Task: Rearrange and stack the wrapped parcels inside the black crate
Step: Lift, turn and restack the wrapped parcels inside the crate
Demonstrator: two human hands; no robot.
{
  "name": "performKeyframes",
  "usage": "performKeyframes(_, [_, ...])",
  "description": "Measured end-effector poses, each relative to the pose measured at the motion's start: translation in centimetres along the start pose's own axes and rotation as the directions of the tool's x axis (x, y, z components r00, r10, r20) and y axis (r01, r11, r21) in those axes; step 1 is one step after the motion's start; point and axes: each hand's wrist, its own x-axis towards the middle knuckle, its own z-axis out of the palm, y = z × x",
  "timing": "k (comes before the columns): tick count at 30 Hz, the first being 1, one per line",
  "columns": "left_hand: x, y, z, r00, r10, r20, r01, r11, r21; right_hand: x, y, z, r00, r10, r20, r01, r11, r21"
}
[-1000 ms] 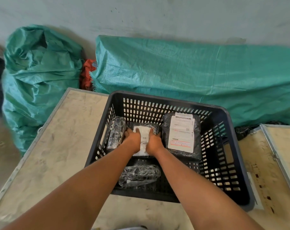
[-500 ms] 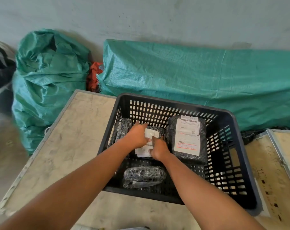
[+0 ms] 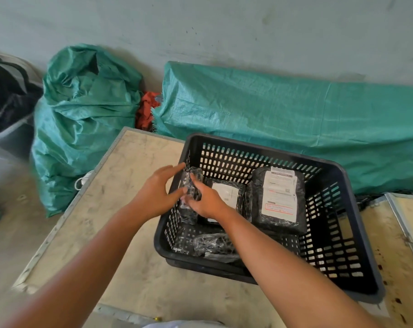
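Note:
The black crate (image 3: 259, 149) stands on a worn board. Inside it, a large black parcel (image 3: 280, 223) with a white label lies at the back right. A smaller labelled parcel (image 3: 226, 192) lies in the middle. A narrow black parcel (image 3: 192, 176) in clear wrap stands on edge against the left wall. My right hand (image 3: 206, 201) grips its inner side, and my left hand (image 3: 157, 194) clasps its outer side from above the rim, fingers spread. Another clear-wrapped parcel (image 3: 215, 245) lies at the front, partly hidden by my right forearm.
Green woven sacks (image 3: 82, 119) and a long green bundle (image 3: 295, 114) lie behind the board (image 3: 129, 185) against the wall. A second board (image 3: 409, 221) adjoins on the right. A grey bin (image 3: 9, 129) of dark items stands far left.
Both hands left the middle labelled parcel and moved left onto the narrow parcel by the crate's left wall. The view has shifted left.

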Motion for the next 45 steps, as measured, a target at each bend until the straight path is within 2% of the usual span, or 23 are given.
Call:
performKeyframes(2, [-0.8,-1.0,0.6,0.993,-0.032,0.115,0.036,0.999,-0.035,0.0,0.2,0.5,1.0,0.0,0.008,0.001,0.999,-0.045])
performKeyframes(4, [-1.3,-1.6,1.0,0.985,-0.066,0.158,0.078,0.994,-0.072,-0.1,0.5,0.5,1.0,-0.01,-0.018,0.01,1.0,-0.005])
performKeyframes(10, [-1.5,-2.2,1.4,0.983,-0.1,0.154,0.121,0.983,-0.139,-0.7,1.5,0.0,0.989,0.01,-0.147,0.028,0.967,0.254])
performKeyframes(14, [-1.5,-2.5,1.4,0.979,-0.106,0.173,0.138,0.973,-0.186,-1.6,1.4,-1.9,0.989,0.11,-0.096,-0.065,0.921,0.385])
performKeyframes(19, [-1.2,-2.7,1.3,0.977,-0.092,0.193,0.144,0.95,-0.278,-3.5,0.3,-5.2,0.988,0.108,-0.112,-0.056,0.919,0.39])
performKeyframes(22, [-1.1,-2.2,1.1,0.987,-0.097,0.131,0.125,0.966,-0.228,-5.5,-1.1,-7.7,0.992,0.059,-0.113,-0.022,0.953,0.304])
performKeyframes(25, [-0.5,-0.7,0.1,1.0,0.004,-0.03,-0.011,0.975,-0.223,-7.8,-2.4,-10.4,0.995,0.001,-0.097,0.025,0.962,0.271])
performKeyframes(27, [0.3,0.7,-0.6,0.993,0.088,-0.074,-0.107,0.943,-0.316,-9.3,-3.3,-12.1,0.996,-0.049,-0.074,0.068,0.958,0.28])
performKeyframes(29, [1.4,2.3,-1.0,0.991,0.133,-0.023,-0.13,0.898,-0.421,-10.9,-4.4,-13.8,0.995,-0.085,-0.052,0.097,0.949,0.3])
performKeyframes(32, [2.9,4.3,-1.3,0.966,0.218,0.137,-0.109,0.828,-0.549,-12.4,-5.4,-15.8,0.987,-0.163,-0.011,0.157,0.923,0.352])
performKeyframes(35, [4.2,5.4,-1.5,0.909,0.324,0.263,-0.055,0.718,-0.694,-12.7,-5.2,-17.1,0.975,-0.223,0.005,0.198,0.875,0.441])
performKeyframes(39, [5.2,6.1,-1.3,0.843,0.407,0.351,-0.018,0.674,-0.738,-12.4,-3.4,-18.2,0.982,-0.187,-0.027,0.173,0.833,0.526])
performKeyframes(41, [5.7,6.0,-0.4,0.854,0.379,0.358,0.02,0.663,-0.748,-12.1,-2.6,-18.3,0.987,-0.126,-0.102,0.162,0.823,0.545])
performKeyframes(45, [6.8,5.1,1.6,0.934,0.195,0.299,0.136,0.581,-0.803,-11.3,-0.9,-18.0,0.947,-0.004,-0.322,0.224,0.726,0.65])
